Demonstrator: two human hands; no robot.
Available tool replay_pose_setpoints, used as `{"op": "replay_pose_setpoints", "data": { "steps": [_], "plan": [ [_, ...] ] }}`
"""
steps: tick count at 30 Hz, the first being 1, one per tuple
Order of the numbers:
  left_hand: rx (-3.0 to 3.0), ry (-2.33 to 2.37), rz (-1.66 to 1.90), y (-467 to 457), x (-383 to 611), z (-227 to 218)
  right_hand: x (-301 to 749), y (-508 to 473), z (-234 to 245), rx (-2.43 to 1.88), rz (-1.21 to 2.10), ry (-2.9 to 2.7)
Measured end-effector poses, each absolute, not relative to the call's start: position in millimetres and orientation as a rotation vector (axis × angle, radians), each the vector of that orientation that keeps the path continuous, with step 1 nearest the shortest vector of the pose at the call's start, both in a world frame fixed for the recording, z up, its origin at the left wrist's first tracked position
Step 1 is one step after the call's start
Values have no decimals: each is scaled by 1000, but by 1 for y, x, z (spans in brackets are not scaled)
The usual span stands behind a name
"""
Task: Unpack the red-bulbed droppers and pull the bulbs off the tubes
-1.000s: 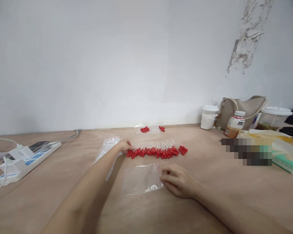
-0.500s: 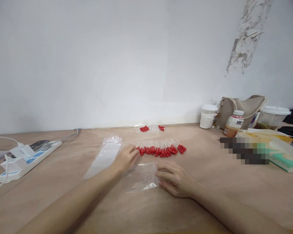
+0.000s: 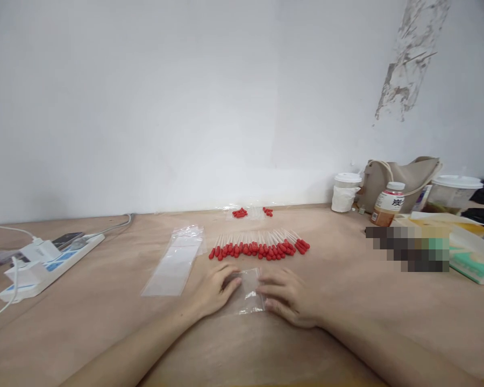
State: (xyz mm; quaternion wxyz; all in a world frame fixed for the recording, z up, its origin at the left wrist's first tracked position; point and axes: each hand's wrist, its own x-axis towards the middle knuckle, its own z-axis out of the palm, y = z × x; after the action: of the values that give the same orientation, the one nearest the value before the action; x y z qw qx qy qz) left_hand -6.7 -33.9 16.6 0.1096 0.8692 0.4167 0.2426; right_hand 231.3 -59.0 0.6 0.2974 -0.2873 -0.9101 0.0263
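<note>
A clear zip-lock bag (image 3: 248, 290) lies flat between my hands. My left hand (image 3: 215, 290) rests over its left part, with thumb and forefinger apart and nothing seen between them. Against the bag's right edge, the fingers of my right hand (image 3: 284, 293) lie slightly spread. Just beyond the bag is a row of droppers (image 3: 254, 248) with red bulbs toward me and thin clear stems pointing away. A stack of flat clear bags (image 3: 169, 269) lies left of the row. Farther back, more red-bulbed droppers (image 3: 239, 213) lie in clear bags by the wall.
On the left are a white power strip (image 3: 56, 269) with chargers and a phone (image 3: 68, 239). A lidded cup (image 3: 344, 193), a bottle (image 3: 387, 204), a beige bag (image 3: 411, 177), a large lidded cup (image 3: 454, 193) and a tissue pack (image 3: 474, 266) stand or lie on the right.
My left hand has moved back from the left end of the dropper row, down onto the clear bag. The row's left end now shows. My right hand stays at the bag's right edge.
</note>
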Motion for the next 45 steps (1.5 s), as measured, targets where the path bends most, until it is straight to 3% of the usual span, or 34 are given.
{"op": "replay_pose_setpoints", "data": {
  "steps": [6, 9, 11, 14, 18, 25, 40, 45],
  "plan": [
    [2345, 1419, 562, -15, -4, 33, 274, 3, 9, -1434, -5, -1601],
    [2203, 1465, 424, -7, -6, 30, 303, 33, 11, -1911, 160, -1394],
    [2172, 1464, 371, -6, -8, 27, 315, 43, 8, -1991, 240, -1359],
    [2181, 1415, 447, -8, -16, 26, 320, 48, -1, -1998, 314, -1373],
    [1961, 1380, 816, -6, -47, 37, 316, 48, -9, -1958, 347, -1428],
    [1495, 1909, 1329, 11, -129, 41, 301, 42, -9, -1830, 308, -1489],
    [1603, 2351, 1092, 28, -155, 14, 307, 37, -20, -1794, 190, -1462],
    [2156, 2403, 952, 14, -142, 10, 309, 42, -29, -1752, 259, -1513]
  ]
}}
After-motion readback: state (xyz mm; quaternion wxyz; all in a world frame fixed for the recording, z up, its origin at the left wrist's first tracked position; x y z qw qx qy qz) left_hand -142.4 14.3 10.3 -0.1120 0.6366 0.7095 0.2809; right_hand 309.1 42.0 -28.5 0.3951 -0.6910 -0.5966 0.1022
